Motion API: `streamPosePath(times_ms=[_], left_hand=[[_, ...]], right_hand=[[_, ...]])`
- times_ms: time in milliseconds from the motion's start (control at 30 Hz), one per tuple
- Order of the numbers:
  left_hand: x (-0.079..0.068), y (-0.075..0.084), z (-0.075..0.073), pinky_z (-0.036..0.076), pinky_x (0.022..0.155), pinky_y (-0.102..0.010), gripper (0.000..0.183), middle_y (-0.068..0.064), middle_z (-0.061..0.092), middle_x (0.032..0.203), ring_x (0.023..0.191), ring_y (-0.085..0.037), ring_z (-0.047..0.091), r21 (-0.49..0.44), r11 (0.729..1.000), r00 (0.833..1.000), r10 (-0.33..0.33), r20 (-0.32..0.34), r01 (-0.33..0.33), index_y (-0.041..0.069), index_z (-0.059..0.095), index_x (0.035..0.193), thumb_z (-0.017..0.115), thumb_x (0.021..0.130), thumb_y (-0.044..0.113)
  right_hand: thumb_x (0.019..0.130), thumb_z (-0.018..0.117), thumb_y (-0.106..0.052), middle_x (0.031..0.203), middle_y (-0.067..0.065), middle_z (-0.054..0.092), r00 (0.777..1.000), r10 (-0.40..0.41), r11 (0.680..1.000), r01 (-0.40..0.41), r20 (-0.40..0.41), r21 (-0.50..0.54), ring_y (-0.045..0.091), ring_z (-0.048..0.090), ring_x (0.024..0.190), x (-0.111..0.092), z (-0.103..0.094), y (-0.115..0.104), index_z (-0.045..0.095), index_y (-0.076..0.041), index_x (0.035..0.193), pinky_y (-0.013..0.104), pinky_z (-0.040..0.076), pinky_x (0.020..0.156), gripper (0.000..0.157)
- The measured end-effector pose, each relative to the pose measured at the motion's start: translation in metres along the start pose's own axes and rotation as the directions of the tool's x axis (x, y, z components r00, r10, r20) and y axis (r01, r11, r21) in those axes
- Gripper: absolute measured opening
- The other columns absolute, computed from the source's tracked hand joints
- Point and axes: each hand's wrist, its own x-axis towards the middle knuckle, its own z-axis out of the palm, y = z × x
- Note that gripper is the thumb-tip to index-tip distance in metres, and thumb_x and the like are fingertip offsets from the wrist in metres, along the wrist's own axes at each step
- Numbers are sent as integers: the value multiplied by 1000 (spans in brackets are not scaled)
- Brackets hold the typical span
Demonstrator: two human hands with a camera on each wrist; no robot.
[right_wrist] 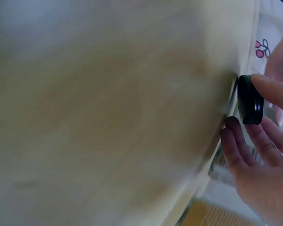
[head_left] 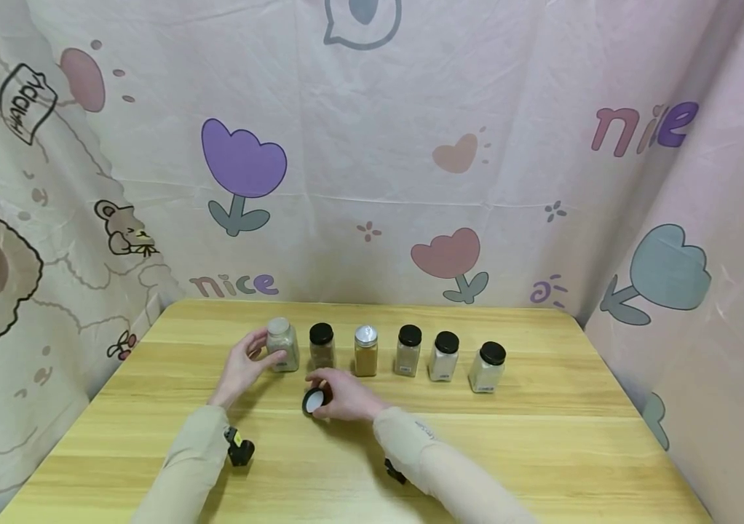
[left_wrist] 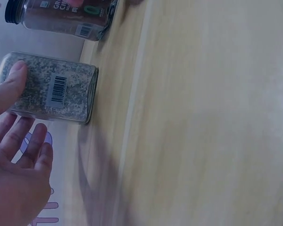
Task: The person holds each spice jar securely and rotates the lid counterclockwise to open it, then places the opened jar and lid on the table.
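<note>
At the left end of a row of jars stands a clear glass jar (head_left: 283,345) with speckled grey-green contents and a barcode label. Its top is whitish and has no black lid on. My left hand (head_left: 245,366) grips this jar, thumb on the near side and fingers behind; the left wrist view shows the jar (left_wrist: 61,89) upright on the table. My right hand (head_left: 349,395) pinches a round black lid (head_left: 314,402) by its rim, above the table in front of the jars. The lid's pale inner side faces the head camera.
To the right stand a black-lidded jar of brown contents (head_left: 322,349), a silver-lidded jar of orange-brown powder (head_left: 366,353), and several black-lidded jars of pale contents (head_left: 444,358). The wooden table (head_left: 542,451) ends at a printed curtain (head_left: 372,240) behind the row.
</note>
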Motion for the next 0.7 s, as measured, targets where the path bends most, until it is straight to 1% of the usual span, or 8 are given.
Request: streamPosePath(times_ms=[167, 233, 367, 533, 700], left_hand=[[1, 1, -2, 32, 123, -57, 69, -33, 47, 148, 140, -47, 44, 22, 1000, 1000, 15, 15, -15, -7, 38, 148, 73, 92, 14], [2, 1, -4, 32, 122, -58, 70, -33, 47, 148, 139, -47, 44, 26, 1000, 1000, 17, 22, -18, -6, 38, 148, 74, 92, 14], [3, 1, -7, 32, 121, -60, 72, -33, 46, 148, 139, -47, 45, 26, 999, 999, 19, 32, -20, -6, 37, 149, 74, 92, 16], [5, 3, -11, 32, 121, -61, 72, -31, 48, 148, 138, -46, 46, 35, 999, 998, 33, 45, -35, -3, 39, 149, 75, 91, 21], [5, 1, -22, 30, 122, -62, 71, -31, 46, 150, 140, -47, 43, 4, 999, 997, 43, 60, -43, -4, 39, 149, 74, 93, 21]], right_hand=[[81, 85, -15, 120, 3, 70, 999, -1, 999, -1, -44, -38, 12, 66, 105, 16, 11, -9, 60, -9, 134, 16, 54, 90, 59], [81, 85, -13, 121, 4, 69, 998, 4, 1000, -5, -57, -18, 12, 67, 103, 21, 16, -12, 59, -8, 135, 16, 54, 89, 60], [81, 84, -10, 124, 6, 67, 997, 41, 998, -39, -72, 40, 12, 67, 103, 31, 25, -17, 57, -8, 137, 16, 54, 87, 62], [82, 83, -10, 123, 7, 69, 992, 56, 998, -52, -117, 32, 14, 66, 105, 40, 31, -23, 59, -8, 134, 17, 54, 87, 58], [80, 84, -8, 119, 7, 71, 988, 42, 999, -40, -146, 17, 13, 67, 101, 47, 37, -26, 61, -7, 132, 16, 53, 84, 57]])
